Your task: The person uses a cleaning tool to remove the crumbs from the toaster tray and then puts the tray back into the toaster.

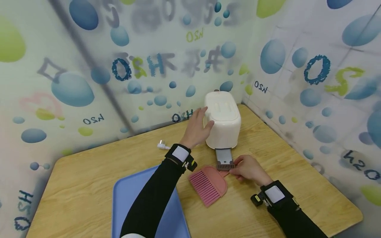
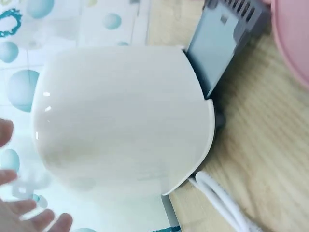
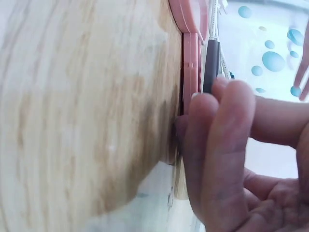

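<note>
A white toaster (image 1: 222,109) with a closed lid stands near the table's back corner. My left hand (image 1: 196,129) is at its left side, fingers spread and thumb by the front edge; in the left wrist view those fingertips (image 2: 41,220) show beside the shell. From the toaster's base a grey crumb tray (image 1: 224,158) sticks out toward me. My right hand (image 1: 250,169) pinches the tray's front right corner between thumb and forefinger. Under the tray's front end runs the handle of a pink ridged dustpan (image 1: 212,183); in the right wrist view this handle (image 3: 191,63) lies close by my fingertips.
A blue tray (image 1: 131,185) lies left of the dustpan, partly behind my left sleeve. The white plug (image 1: 162,144) and its cord rest left of the toaster. Patterned walls (image 1: 166,43) border the wooden table (image 1: 86,175) at the back and right.
</note>
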Available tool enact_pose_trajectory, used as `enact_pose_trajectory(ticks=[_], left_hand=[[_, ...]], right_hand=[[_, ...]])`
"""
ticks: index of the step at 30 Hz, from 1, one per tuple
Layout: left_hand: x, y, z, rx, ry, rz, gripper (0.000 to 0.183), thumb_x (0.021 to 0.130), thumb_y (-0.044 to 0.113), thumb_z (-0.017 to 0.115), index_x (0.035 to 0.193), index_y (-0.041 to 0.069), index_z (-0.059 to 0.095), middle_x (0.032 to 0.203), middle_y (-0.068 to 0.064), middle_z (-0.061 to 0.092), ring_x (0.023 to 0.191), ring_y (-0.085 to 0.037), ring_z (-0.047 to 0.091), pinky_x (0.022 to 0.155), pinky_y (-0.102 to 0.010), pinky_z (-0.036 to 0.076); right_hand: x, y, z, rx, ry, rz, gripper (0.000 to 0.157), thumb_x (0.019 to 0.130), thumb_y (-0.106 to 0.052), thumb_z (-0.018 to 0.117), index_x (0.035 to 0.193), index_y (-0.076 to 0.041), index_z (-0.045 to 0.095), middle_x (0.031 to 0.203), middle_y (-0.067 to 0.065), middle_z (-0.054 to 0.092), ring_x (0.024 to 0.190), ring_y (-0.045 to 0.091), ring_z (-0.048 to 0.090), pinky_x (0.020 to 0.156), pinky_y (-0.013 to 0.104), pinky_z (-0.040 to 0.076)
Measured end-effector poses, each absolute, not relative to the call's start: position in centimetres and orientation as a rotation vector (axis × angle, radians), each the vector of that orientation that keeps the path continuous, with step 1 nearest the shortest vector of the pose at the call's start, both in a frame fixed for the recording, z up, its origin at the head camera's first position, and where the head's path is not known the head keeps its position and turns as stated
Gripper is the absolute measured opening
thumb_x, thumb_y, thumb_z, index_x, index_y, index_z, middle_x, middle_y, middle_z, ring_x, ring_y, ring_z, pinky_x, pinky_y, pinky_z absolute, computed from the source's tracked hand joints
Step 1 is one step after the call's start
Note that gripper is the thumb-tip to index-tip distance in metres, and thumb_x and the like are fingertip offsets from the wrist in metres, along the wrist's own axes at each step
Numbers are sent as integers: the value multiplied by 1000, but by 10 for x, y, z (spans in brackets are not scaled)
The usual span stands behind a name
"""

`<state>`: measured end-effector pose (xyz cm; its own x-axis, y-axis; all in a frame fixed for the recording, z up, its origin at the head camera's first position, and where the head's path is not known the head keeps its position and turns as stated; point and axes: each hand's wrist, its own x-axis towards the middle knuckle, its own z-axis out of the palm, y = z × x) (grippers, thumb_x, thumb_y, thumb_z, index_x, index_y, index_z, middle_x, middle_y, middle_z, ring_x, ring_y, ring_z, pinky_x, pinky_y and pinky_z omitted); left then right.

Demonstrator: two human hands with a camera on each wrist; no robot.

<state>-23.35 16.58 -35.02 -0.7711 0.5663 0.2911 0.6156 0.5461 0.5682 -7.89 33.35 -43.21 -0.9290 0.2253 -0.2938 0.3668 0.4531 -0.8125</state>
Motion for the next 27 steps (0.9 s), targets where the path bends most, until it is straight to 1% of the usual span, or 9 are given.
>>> enact_pose_trajectory(ticks=[3, 5, 7, 11, 14, 19, 23, 27], left_hand=[[-241, 171, -349, -1160, -2715, -926, 58, 96, 44, 39, 146, 22, 17, 150, -10, 6, 134, -23, 6, 104, -49, 19], [-245, 175, -350, -1237, -2728, -856, 56, 97, 45, 34, 146, 22, 16, 151, -8, 1, 134, -23, 0, 104, -49, 16], [-248, 178, -351, -1296, -2741, -810, 55, 98, 46, 29, 146, 21, 17, 151, -8, 0, 134, -23, -4, 105, -49, 14], [-252, 182, -354, -1357, -2763, -794, 56, 98, 49, 24, 145, 19, 20, 151, -7, 1, 134, -24, -1, 106, -45, 14], [-255, 183, -356, -1368, -2772, -822, 57, 98, 52, 24, 145, 21, 20, 151, -4, 2, 134, -20, -1, 106, -43, 15], [-256, 183, -357, -1374, -2767, -852, 58, 97, 54, 22, 145, 22, 20, 151, -2, 0, 133, -15, -6, 106, -41, 14], [-255, 182, -358, -1363, -2757, -890, 58, 97, 54, 24, 145, 21, 21, 151, -3, 1, 133, -15, -5, 105, -43, 15], [-255, 182, -361, -1354, -2758, -885, 59, 97, 54, 24, 145, 21, 22, 151, -4, 2, 134, -21, -1, 105, -44, 17]], right_hand=[[-78, 332, -434, 498, 2603, -1432, 37, 74, -7, 72, 104, 5, 52, 73, 10, 59, 54, 21, 57, 48, 33, 49], [-78, 330, -435, 496, 2630, -1402, 36, 74, -6, 71, 104, 5, 53, 71, 9, 59, 53, 21, 57, 47, 32, 48], [-77, 330, -436, 500, 2651, -1379, 35, 75, -6, 71, 104, 5, 53, 71, 8, 58, 52, 20, 56, 46, 32, 47], [-77, 331, -437, 516, 2680, -1358, 32, 76, -5, 70, 103, 4, 55, 71, 8, 58, 51, 19, 56, 46, 31, 47], [-77, 331, -437, 510, 2720, -1326, 31, 77, -7, 70, 102, 4, 56, 70, 7, 58, 51, 19, 56, 45, 32, 47], [-78, 332, -435, 477, 2781, -1281, 31, 78, -8, 70, 103, 3, 57, 69, 7, 58, 49, 20, 55, 42, 32, 45], [-83, 334, -432, 416, 2858, -1211, 31, 78, -10, 70, 102, 3, 58, 70, 6, 58, 48, 17, 53, 43, 32, 44], [-92, 337, -430, 378, 2883, -1136, 30, 78, -12, 71, 101, 4, 59, 70, 6, 58, 50, 15, 52, 45, 31, 44]])
